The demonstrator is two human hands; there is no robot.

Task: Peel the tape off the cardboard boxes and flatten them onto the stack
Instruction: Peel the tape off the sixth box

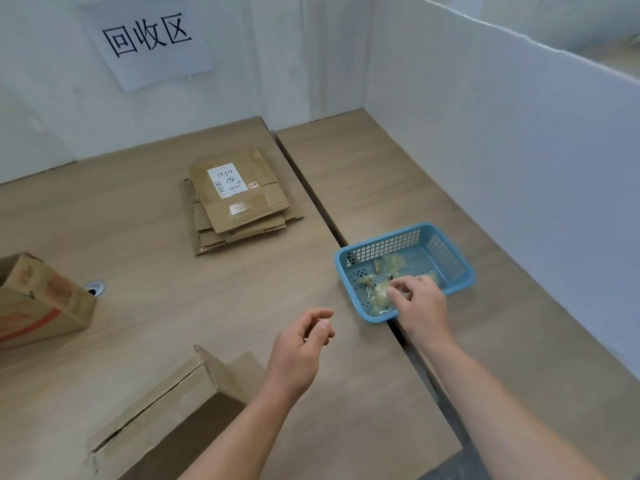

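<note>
Cardboard box (pixel 166 407), plain brown and corrugated, is seen at 7 o'clock on the table (pixel 145 323), its top seam parted along a dark slit. A red-printed box (pixel 38 299) is set at 9 o'clock; its print cannot be read. The stack (pixel 239 216) of flattened brown boxes is laid at 10 o'clock, well apart from both. On its top sheet a white shipping label (pixel 227 180) is stuck, marked with upside-down handwritten characters and a circled mark, and a glossy clear strip (pixel 246 206) is left below it.

The left hand (pixel 304 344) is held above the table near the centre, fingers loosely curled, nothing in them. The right hand (pixel 419 303) is lowered into a blue perforated plastic basket (pixel 446 244) at 4 o'clock, its bent fingertips against crumpled yellowish tape (pixel 381 301); whether the tape is gripped cannot be told.

The table is surfaced in pale wood-grain laminate and split by a dark gap (pixel 311 188). At 11 o'clock a paper sign (pixel 149 39) reading "回收区" is fixed to the white wall.
</note>
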